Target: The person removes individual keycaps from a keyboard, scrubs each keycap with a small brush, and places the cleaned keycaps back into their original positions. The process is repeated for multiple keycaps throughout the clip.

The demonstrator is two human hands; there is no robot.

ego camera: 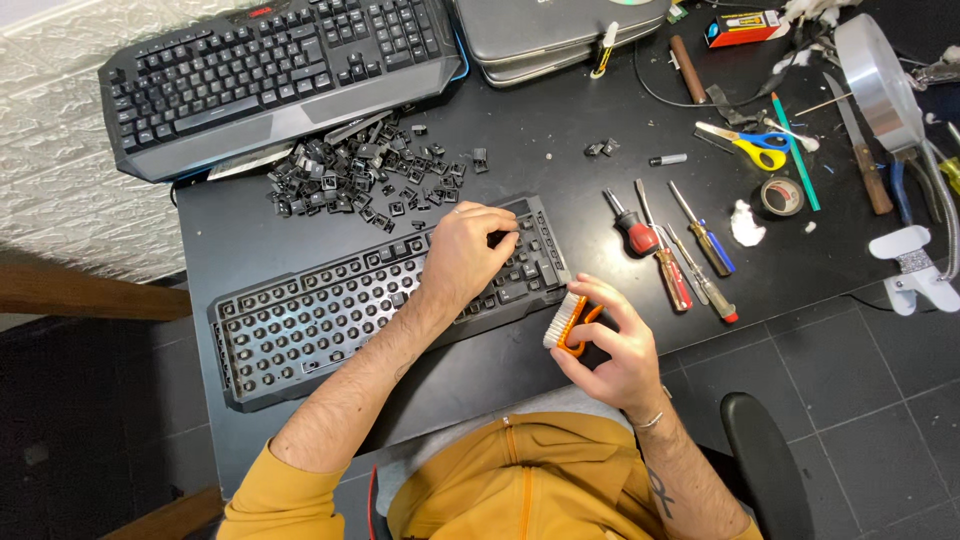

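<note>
The left hand [462, 250] is resting palm-down on the right part of a black keyboard frame with most of its keycaps removed [330, 320], its fingers curled over the few keys that remain there; it is pressing on the frame rather than clasping anything. The right hand [608, 345] is grasping a small orange-handled brush with pale bristles [565, 323], with the bristles lying just at the frame's lower right corner.

The stripped keyboard is lying tilted on the dark worktop [560, 180], directly in front of the person. Beyond it, a loose heap of black keycaps [365, 175] is sitting between the frame and a complete black keyboard with all keys in place [270, 70] at the far left edge. To the right of the hands, a row of screwdrivers with red, yellow and blue handles [675, 250] is lying side by side. Farther back, yellow-and-blue-handled scissors [750, 143] and a small roll of tape [781, 196] are lying near each other.
</note>
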